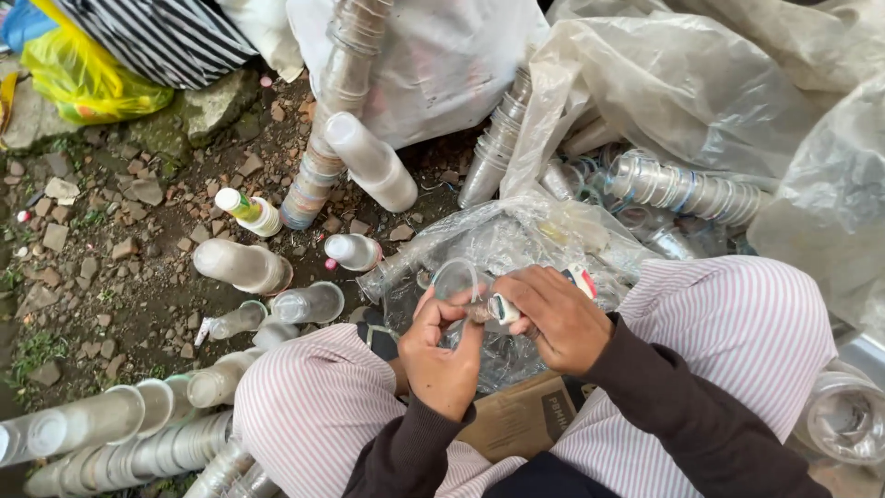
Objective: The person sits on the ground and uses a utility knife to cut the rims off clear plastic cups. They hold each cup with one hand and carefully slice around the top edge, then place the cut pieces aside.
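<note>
Clear plastic cup pinched by left hand; right hand grips white-handled tool.

Cup stacks left of knees, plastic bags behind, cardboard between legs

A clear plastic cup is being held near the centre of the view by the left hand, thumb and fingers curled about its rim. A small white-handled tool is being gripped by the right hand, its tip touching the cup. Both are being kept over a crumpled clear plastic bag between the striped-trousered knees. At nine o'clock, single clear cups are lying on stony ground; at seven o'clock, nested cup stacks are lying; at two o'clock, more stacks are being cradled in plastic sheeting.
</note>
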